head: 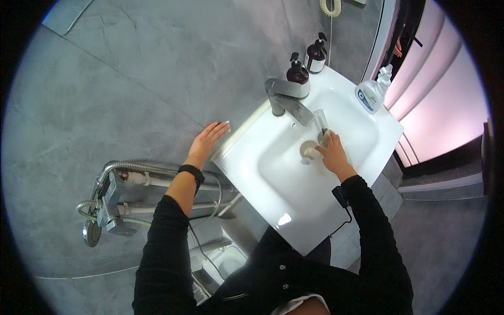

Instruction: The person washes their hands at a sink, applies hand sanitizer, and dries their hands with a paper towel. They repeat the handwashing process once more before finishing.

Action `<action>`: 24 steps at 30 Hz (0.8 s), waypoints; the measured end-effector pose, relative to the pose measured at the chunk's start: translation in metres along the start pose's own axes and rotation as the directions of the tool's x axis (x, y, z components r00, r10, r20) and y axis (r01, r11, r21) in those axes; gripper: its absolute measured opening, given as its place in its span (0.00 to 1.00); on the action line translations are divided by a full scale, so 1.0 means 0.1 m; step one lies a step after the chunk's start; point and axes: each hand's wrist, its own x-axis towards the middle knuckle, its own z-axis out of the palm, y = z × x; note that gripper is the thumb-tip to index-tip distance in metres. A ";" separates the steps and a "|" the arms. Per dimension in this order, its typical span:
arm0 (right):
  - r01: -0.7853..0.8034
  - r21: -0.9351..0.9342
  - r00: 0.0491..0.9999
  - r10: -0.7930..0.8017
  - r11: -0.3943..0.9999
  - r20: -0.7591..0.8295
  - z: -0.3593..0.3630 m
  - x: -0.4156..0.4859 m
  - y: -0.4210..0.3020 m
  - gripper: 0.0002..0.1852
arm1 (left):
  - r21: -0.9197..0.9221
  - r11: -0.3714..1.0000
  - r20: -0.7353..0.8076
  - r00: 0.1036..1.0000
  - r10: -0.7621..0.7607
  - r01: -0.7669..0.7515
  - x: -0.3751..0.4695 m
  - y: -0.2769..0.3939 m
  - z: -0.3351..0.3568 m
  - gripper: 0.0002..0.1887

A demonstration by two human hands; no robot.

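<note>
My left hand [208, 139] lies with its fingers extended beside the grey wall at the basin's left corner. A small white piece [229, 125], perhaps cloth or tissue, peeks out at its fingertips; the rest of it is hidden. Down in the white washbasin [275, 177], my right hand [334, 152] reaches over small things near the bottom. Its thumb touches a round beige piece [309, 150], and its fingers are at the lower end of a clear, narrow piece [321, 119]. Whether it grips either one is hidden. Above them juts the grey basin faucet [291, 98].
Two dark pump bottles [298, 74] [316, 55] stand behind the faucet. A white spray bottle [372, 92] rests on the right rim. At left, the shower mixer [112, 208], hose [138, 167] and shower head [92, 233] project from the wall. A toilet [226, 262] is below.
</note>
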 end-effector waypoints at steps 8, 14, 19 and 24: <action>0.095 -0.093 0.995 -0.097 0.991 -0.018 0.08 0.08 0.04 0.15 | -0.053 0.992 -0.110 0.987 -0.120 0.115 1.22 -0.18 -0.37 0.42; 0.125 -0.076 0.982 -0.134 0.989 -0.134 -0.11 0.09 -0.02 0.11 | -0.048 0.997 0.098 0.993 0.060 -0.056 1.99 -0.16 -0.65 0.33; 0.118 0.093 0.982 -0.102 0.989 -0.161 -0.09 0.22 0.00 0.12 | -0.096 0.991 0.191 0.975 0.114 -0.097 2.17 -0.02 -0.67 0.32; 0.061 -0.166 0.986 -0.086 0.984 -0.146 0.01 0.28 0.02 0.07 | -0.035 0.999 -0.074 0.997 0.022 -0.025 1.46 0.24 -0.32 0.34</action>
